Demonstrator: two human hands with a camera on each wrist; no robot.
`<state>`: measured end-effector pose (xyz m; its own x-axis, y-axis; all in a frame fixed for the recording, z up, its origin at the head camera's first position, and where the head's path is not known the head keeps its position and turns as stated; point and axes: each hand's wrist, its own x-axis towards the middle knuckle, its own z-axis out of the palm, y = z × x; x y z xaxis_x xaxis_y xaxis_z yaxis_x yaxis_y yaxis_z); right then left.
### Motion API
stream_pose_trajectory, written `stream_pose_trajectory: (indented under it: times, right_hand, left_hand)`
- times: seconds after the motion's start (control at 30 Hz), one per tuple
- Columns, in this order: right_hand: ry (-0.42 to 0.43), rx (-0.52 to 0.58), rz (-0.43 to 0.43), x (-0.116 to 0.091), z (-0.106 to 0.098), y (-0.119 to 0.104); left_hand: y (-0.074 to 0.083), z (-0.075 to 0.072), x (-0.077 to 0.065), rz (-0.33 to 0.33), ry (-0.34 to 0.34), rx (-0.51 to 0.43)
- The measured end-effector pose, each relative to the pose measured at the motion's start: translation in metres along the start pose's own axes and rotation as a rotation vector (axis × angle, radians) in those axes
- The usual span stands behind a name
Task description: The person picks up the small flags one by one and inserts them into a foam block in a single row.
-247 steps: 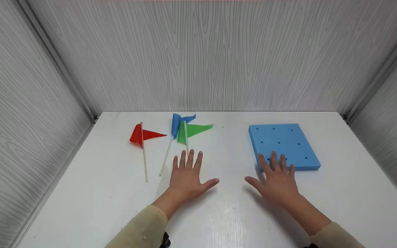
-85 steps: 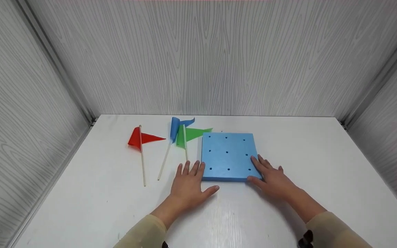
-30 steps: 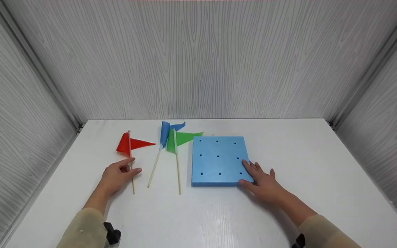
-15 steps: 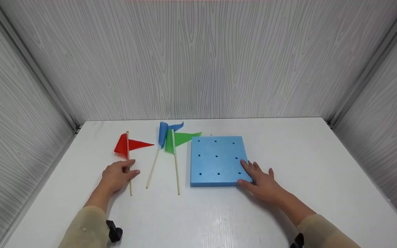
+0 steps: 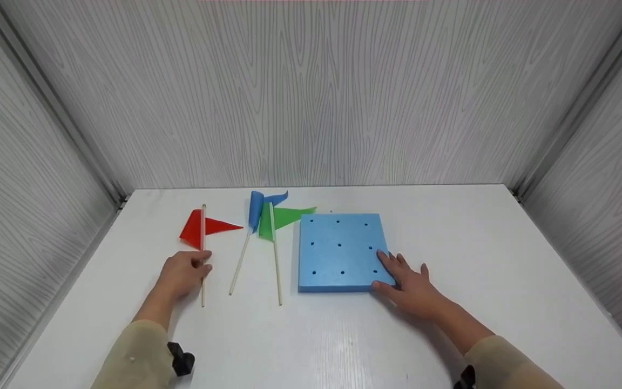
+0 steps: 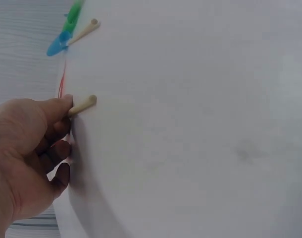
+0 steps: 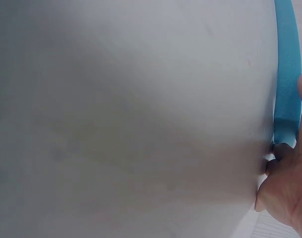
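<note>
Stick [image 5: 203, 295] of the red flag [image 5: 193, 229] is pointing away from the person, the left hand [image 5: 180, 274] pinching it below the cloth; the blue board [image 5: 327, 258] is lying to the right (blue flag [image 5: 255, 209] and green flag [image 5: 288, 216] between), where the right hand [image 5: 418, 292] is resting extended fingers.
</note>
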<state>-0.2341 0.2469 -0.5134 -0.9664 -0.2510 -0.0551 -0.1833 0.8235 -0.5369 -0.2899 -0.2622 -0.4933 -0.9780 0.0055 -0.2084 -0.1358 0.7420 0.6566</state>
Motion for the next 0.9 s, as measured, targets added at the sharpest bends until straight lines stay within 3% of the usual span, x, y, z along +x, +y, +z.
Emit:
stream_pose_trajectory:
  times: [0.37, 0.57, 0.9]
  right_hand:
    - [-0.005, -0.009, 0.008, 0.0005, -0.0002, -0.0001]
    - [-0.009, -0.005, 0.011, 0.0003, -0.0006, -0.0008]
    - [-0.012, 0.008, 0.001, 0.0003, -0.0011, 0.0003]
  left_hand:
    - [0.0057, 0.0039, -0.0025, -0.056, 0.100, 0.007]
    - [0.0072, 0.0050, -0.0040, -0.082, 0.118, -0.006]
    - [0.0044, 0.0076, -0.0036, -0.041, 0.195, 0.032]
